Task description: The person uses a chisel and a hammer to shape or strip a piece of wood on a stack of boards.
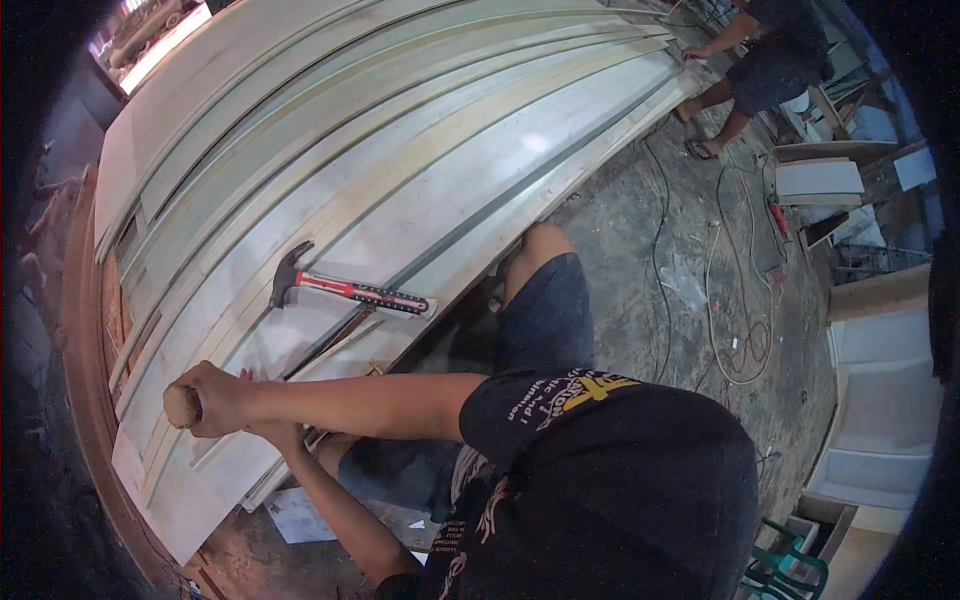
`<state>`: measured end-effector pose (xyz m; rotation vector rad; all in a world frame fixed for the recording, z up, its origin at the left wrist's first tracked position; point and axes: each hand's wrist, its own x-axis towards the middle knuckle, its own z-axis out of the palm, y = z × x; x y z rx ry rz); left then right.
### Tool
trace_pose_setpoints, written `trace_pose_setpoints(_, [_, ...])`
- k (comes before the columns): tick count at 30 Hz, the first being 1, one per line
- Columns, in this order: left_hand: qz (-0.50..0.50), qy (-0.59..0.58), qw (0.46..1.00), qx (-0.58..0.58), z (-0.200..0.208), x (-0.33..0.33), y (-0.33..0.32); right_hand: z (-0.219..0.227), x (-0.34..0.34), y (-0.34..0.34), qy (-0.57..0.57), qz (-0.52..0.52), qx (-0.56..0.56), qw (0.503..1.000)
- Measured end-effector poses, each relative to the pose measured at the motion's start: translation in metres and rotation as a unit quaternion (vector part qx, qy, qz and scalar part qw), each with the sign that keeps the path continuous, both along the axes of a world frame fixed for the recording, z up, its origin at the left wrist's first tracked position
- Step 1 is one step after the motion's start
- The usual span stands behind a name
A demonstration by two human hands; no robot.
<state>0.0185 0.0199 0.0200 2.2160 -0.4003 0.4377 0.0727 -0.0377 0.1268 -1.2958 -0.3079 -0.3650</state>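
At frame left, a tan round-ended piece (182, 407) is gripped by the right hand (218, 400), what the half-hidden left hand (282, 433) holds cannot be told, and a hammer (350, 291) is laid nearby, presumably for ready reach.

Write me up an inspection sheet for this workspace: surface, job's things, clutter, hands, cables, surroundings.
Surface: large pale panel with long strips running along it.
Job's things: hammer lying on the panel; brown piece with a rounded end, too hidden to identify.
Clutter: crumpled plastic on the floor; boards piled beyond it.
Hands: right hand closed around the brown piece; left hand partly hidden behind the right forearm, grip unclear.
Cables: a black cable and a pale one trail loosely across the floor.
Surroundings: co-worker at the panel's far end.
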Motion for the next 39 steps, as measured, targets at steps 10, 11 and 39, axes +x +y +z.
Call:
trace_pose_setpoints(10, [0.095,0.004,0.972,-0.215,-0.041,0.0,0.006,-0.003,-0.031,-0.038,0.024,0.006,-0.198,0.98])
trace_pose_setpoints(11, [0.084,0.047,0.967,-0.237,-0.049,-0.002,0.015,-0.011,-0.04,-0.03,0.022,-0.003,-0.131,0.991])
trace_pose_setpoints(39, [0.046,-0.099,0.987,0.117,0.008,-0.022,0.024,-0.031,-0.031,-0.144,0.162,0.174,0.137,0.962])
